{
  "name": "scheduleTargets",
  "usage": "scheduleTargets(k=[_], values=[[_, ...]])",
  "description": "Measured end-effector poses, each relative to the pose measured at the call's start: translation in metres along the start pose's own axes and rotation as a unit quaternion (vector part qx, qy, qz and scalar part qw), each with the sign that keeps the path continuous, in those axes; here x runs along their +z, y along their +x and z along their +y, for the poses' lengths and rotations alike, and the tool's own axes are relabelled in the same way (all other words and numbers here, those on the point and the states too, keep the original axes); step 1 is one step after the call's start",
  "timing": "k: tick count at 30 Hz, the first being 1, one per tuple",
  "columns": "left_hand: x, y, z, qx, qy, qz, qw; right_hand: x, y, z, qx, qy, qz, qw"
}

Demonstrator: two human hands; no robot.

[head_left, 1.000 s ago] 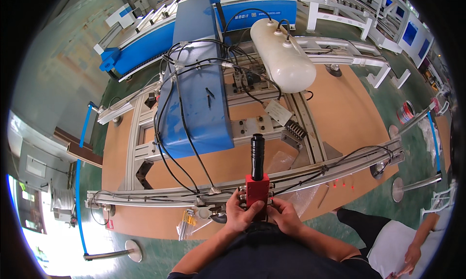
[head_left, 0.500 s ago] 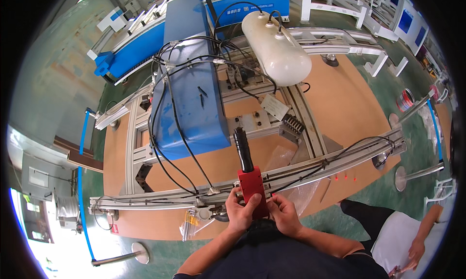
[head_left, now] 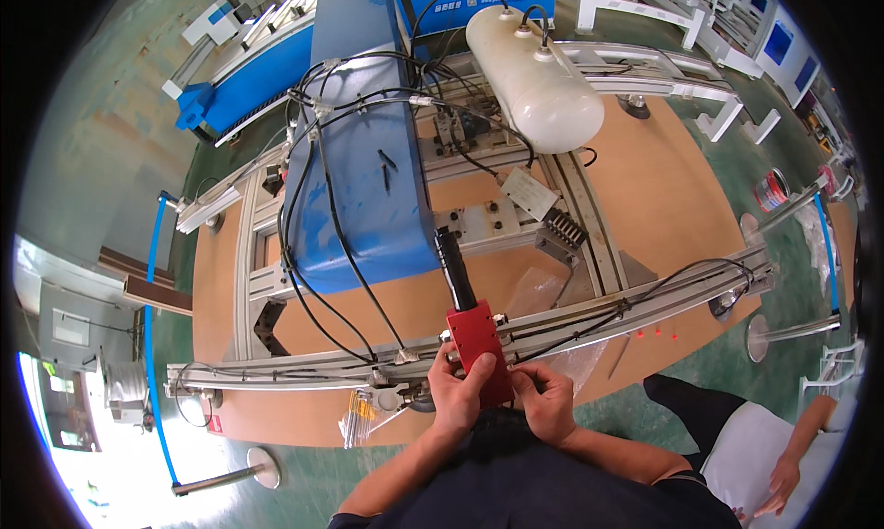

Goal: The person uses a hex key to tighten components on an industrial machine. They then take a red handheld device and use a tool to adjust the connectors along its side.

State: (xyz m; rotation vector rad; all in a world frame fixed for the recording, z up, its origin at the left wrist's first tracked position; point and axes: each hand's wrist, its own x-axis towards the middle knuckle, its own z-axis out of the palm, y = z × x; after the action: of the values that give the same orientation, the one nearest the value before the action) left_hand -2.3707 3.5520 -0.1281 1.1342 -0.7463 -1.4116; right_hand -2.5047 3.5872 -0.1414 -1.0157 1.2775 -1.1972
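Note:
Close to my body I hold a red rectangular block (head_left: 476, 340) with a ribbed black cylinder (head_left: 455, 271) rising from its far end. My left hand (head_left: 455, 393) is closed round its left side, thumb lying across the red face. Small metal fittings stick out from the block's sides near its far end. My right hand (head_left: 547, 402) is closed in a pinch against the block's lower right edge; what lies between thumb and fingers is hidden. Just beyond the block runs an aluminium frame rail (head_left: 304, 376) with black cables along it.
A blue machine beam (head_left: 354, 197) and a white air tank (head_left: 534, 78) stand on the frame, with black hoses (head_left: 322, 188) looped over them. Brown board (head_left: 654, 179) lies underneath. Blue belt barriers (head_left: 152, 345) flank it. At lower right sits another person (head_left: 755, 446).
The block and its black cylinder have tilted slightly, the cylinder's tip moving left and away from me. Both hands keep their hold, and my right fingers have shifted a little at the block's edge.

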Motion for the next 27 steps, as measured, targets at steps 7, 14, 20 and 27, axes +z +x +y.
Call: scheduleTargets(k=[7,14,20,27], values=[[0.008,0.008,0.009,-0.012,-0.038,-0.034,0.999,-0.002,0.002,-0.007,-0.029,0.026,-0.004,0.999],[0.008,0.024,0.026,-0.169,-0.323,-0.236,0.901,-0.017,0.038,-0.052,-0.015,0.168,-0.093,0.981],[0.018,0.022,0.019,-0.178,-0.447,-0.469,0.74,-0.02,0.074,-0.075,0.077,0.233,-0.279,0.928],[0.013,0.019,0.01,-0.264,-0.412,-0.507,0.71,-0.016,0.071,-0.08,0.116,0.236,-0.302,0.916]])
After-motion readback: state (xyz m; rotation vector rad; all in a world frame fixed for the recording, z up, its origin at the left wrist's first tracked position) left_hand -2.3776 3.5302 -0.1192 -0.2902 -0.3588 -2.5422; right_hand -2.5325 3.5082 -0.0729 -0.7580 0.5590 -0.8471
